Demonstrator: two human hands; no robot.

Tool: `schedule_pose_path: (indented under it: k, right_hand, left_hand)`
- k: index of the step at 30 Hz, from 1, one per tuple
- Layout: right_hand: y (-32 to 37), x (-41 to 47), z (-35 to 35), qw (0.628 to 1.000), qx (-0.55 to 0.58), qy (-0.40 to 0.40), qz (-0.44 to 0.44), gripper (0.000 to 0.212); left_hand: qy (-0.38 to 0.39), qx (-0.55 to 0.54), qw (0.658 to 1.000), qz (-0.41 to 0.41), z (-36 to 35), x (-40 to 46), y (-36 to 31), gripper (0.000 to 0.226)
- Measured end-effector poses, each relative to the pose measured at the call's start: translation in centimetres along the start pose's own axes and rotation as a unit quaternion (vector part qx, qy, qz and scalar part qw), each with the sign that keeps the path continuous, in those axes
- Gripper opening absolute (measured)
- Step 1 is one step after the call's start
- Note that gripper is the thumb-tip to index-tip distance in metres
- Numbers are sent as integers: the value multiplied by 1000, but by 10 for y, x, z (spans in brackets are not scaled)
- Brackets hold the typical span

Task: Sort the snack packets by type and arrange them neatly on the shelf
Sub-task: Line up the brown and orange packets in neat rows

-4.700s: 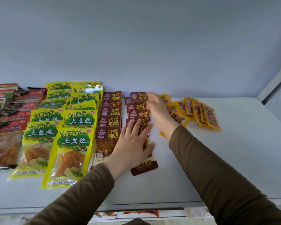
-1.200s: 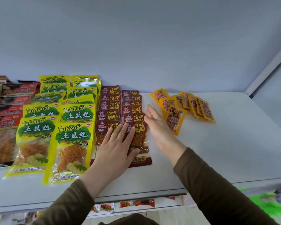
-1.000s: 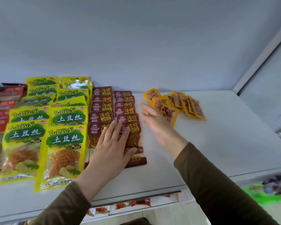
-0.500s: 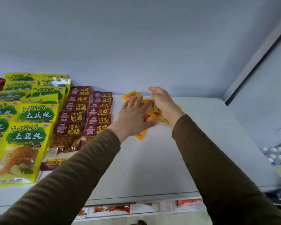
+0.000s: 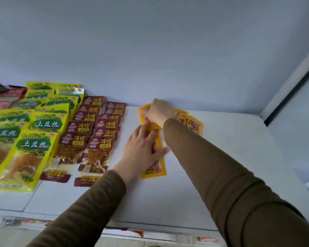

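Small orange snack packets lie in a column on the white shelf (image 5: pixel 212 175). My left hand (image 5: pixel 143 152) lies flat, fingers straight, pressing on the nearest orange packet (image 5: pixel 154 172). My right hand (image 5: pixel 159 111) reaches to the back, its fingers curled on a far orange packet (image 5: pixel 143 116). More orange packets (image 5: pixel 194 124) lie to the right, partly hidden by my right forearm. Two neat rows of dark red packets (image 5: pixel 100 132) stand left of them, and yellow-green packets (image 5: pixel 32 145) fill the rows further left.
Red and dark packets (image 5: pixel 2 98) are stacked at the far left. The shelf's back wall rises just behind the packets, and a side post (image 5: pixel 284 90) closes the right end. More goods show on a lower shelf (image 5: pixel 132 234) beneath the front edge.
Both hands left the dark red rows and moved right to the orange packets. The scattered orange packets now lie partly lined up in a column under my hands.
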State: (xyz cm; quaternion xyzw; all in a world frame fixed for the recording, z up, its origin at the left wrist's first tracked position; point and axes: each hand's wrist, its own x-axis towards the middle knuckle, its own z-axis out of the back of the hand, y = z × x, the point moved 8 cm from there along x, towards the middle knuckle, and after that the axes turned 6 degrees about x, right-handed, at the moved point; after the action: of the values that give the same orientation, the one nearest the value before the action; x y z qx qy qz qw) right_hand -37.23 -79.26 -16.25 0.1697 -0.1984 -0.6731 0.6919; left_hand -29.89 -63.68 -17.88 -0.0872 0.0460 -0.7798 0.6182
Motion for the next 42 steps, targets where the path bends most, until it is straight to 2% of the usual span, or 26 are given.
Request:
schedule_pose_path:
  k: [3,6,11,14,19,27,31,33,36,38,42]
  right_hand:
    - [-1,2,-7,991,131,18,-23,63]
    - [-1,6,-11,962,264,50,-52,68]
    - [-2,13,-10,961,247,100,-71,57]
    - [-3,9,-19,928,336,128,-103,59]
    - [2,-7,-32,859,491,72,-130,19]
    - [-3,-19,-29,834,532,-19,-145,17]
    - [-2,-24,-35,809,555,44,-187,20]
    - [4,-30,-39,791,573,83,-198,20]
    - [11,-40,-45,767,596,126,-203,34]
    - [12,-42,-45,772,590,137,-193,38]
    - [9,-39,-44,790,566,138,-194,29]
  left_hand:
    - [24,2,1000,-1,-4,2,3,79]
    - [29,3,1000,-3,-5,2,3,80]
    - [25,1,1000,-6,-5,0,6,80]
    - [12,-4,1000,-2,-3,-5,8,79]
    - [-19,-39,999,8,4,-12,21,77]
    - [-59,-43,997,-1,20,-15,35,78]
    - [-112,7,993,-39,31,-13,31,74]
    - [-104,24,993,-40,34,-7,33,73]
    - [-80,46,995,-44,36,2,39,74]
    - [-52,51,996,-44,34,3,43,79]
    - [-28,40,999,-24,27,-8,46,87]
